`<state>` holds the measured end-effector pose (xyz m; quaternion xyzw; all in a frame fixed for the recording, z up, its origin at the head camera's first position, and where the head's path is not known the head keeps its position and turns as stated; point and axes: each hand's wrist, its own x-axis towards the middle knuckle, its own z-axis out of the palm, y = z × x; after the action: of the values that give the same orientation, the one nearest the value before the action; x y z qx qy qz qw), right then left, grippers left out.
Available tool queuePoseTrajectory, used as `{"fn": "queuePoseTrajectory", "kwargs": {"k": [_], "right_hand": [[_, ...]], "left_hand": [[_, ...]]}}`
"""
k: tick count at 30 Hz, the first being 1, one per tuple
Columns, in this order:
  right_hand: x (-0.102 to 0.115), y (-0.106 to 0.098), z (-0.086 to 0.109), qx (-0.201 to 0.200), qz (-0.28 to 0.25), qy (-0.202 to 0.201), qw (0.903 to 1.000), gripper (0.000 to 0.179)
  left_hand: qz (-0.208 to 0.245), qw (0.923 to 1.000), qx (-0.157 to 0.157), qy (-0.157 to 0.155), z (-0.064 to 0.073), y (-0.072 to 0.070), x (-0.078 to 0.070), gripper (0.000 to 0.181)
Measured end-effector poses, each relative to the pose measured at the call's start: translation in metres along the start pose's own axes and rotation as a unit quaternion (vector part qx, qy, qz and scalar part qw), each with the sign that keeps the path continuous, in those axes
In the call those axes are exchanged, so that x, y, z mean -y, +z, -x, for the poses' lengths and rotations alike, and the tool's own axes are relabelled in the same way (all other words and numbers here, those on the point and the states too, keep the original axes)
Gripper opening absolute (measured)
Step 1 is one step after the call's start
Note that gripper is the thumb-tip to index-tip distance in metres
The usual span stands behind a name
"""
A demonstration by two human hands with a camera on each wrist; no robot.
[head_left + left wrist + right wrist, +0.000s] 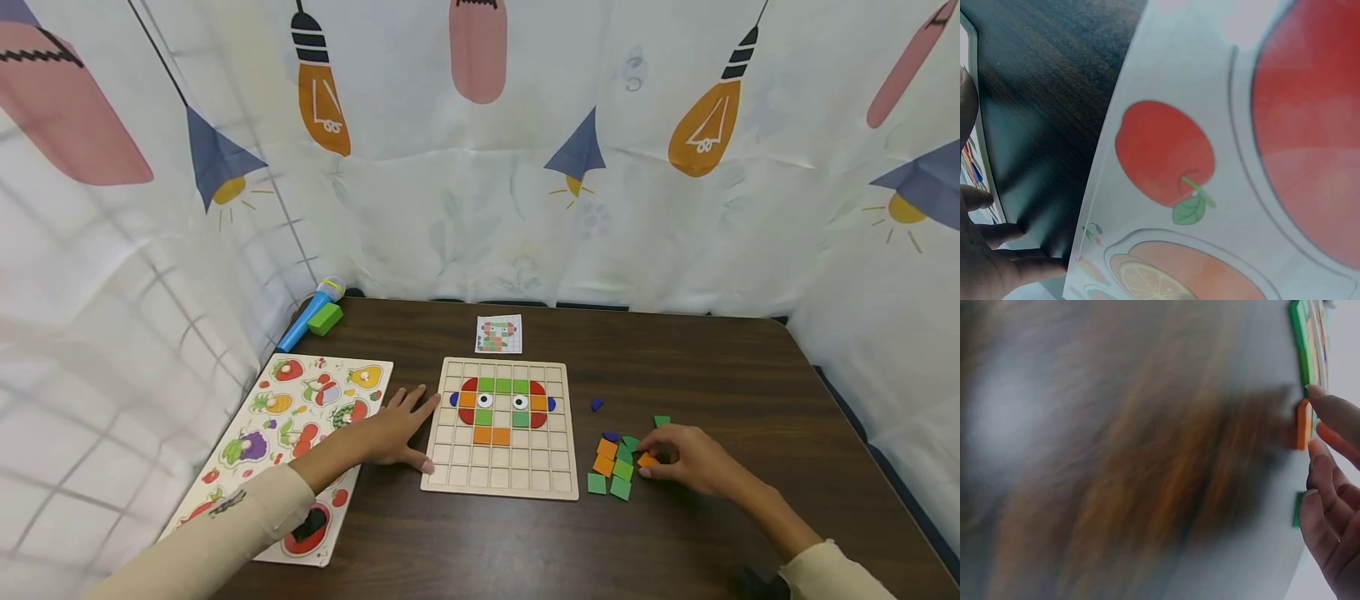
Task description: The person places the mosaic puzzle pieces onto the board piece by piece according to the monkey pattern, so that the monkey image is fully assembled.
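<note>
One orange tile (647,460) pinched in your right hand (688,457) may knock the tile pile (623,469) just left if you rush, while your left hand (397,429), fingers apart, touches the board (480,478).

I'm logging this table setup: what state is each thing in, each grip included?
Grid board: flat, partly filled with coloured tiles.
Orange tile: pinched by the right grip.
Right grip: pinching.
Left grip: fingers spread, touching the grid board's left edge.
Loose tiles: mostly clustered right of the grid board.
Pattern card: flat, beyond the grid board.
Fruit board: flat, partly hidden.
Microphone: lying down, on or off unclear.
Green block: beside the microphone.
</note>
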<state>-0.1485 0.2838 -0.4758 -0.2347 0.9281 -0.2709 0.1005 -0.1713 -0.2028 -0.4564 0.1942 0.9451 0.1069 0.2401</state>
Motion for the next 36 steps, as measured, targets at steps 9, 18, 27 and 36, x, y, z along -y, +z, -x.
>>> {"fn": "queuePoseTrajectory", "kwargs": {"k": [9,18,27,36], "right_hand": [[-0.009,0.0,0.015,-0.017,0.012,0.018,0.9996,0.039],[-0.014,-0.001,0.017,-0.006,-0.017,0.012,0.9998,0.037],[-0.013,0.002,0.014,-0.006,-0.013,0.002,0.9999,0.032],[-0.009,0.0,0.014,0.007,-0.01,0.01,0.9999,0.029]], "left_hand": [[0.001,1.0,-0.002,0.001,0.0,-0.001,-0.001,0.109],[-0.001,1.0,-0.005,-0.002,-0.001,0.001,-0.002,0.109],[-0.003,1.0,-0.004,-0.006,-0.001,0.0,-0.003,0.109],[0.0,1.0,-0.001,-0.004,0.0,0.001,-0.003,0.109]]}}
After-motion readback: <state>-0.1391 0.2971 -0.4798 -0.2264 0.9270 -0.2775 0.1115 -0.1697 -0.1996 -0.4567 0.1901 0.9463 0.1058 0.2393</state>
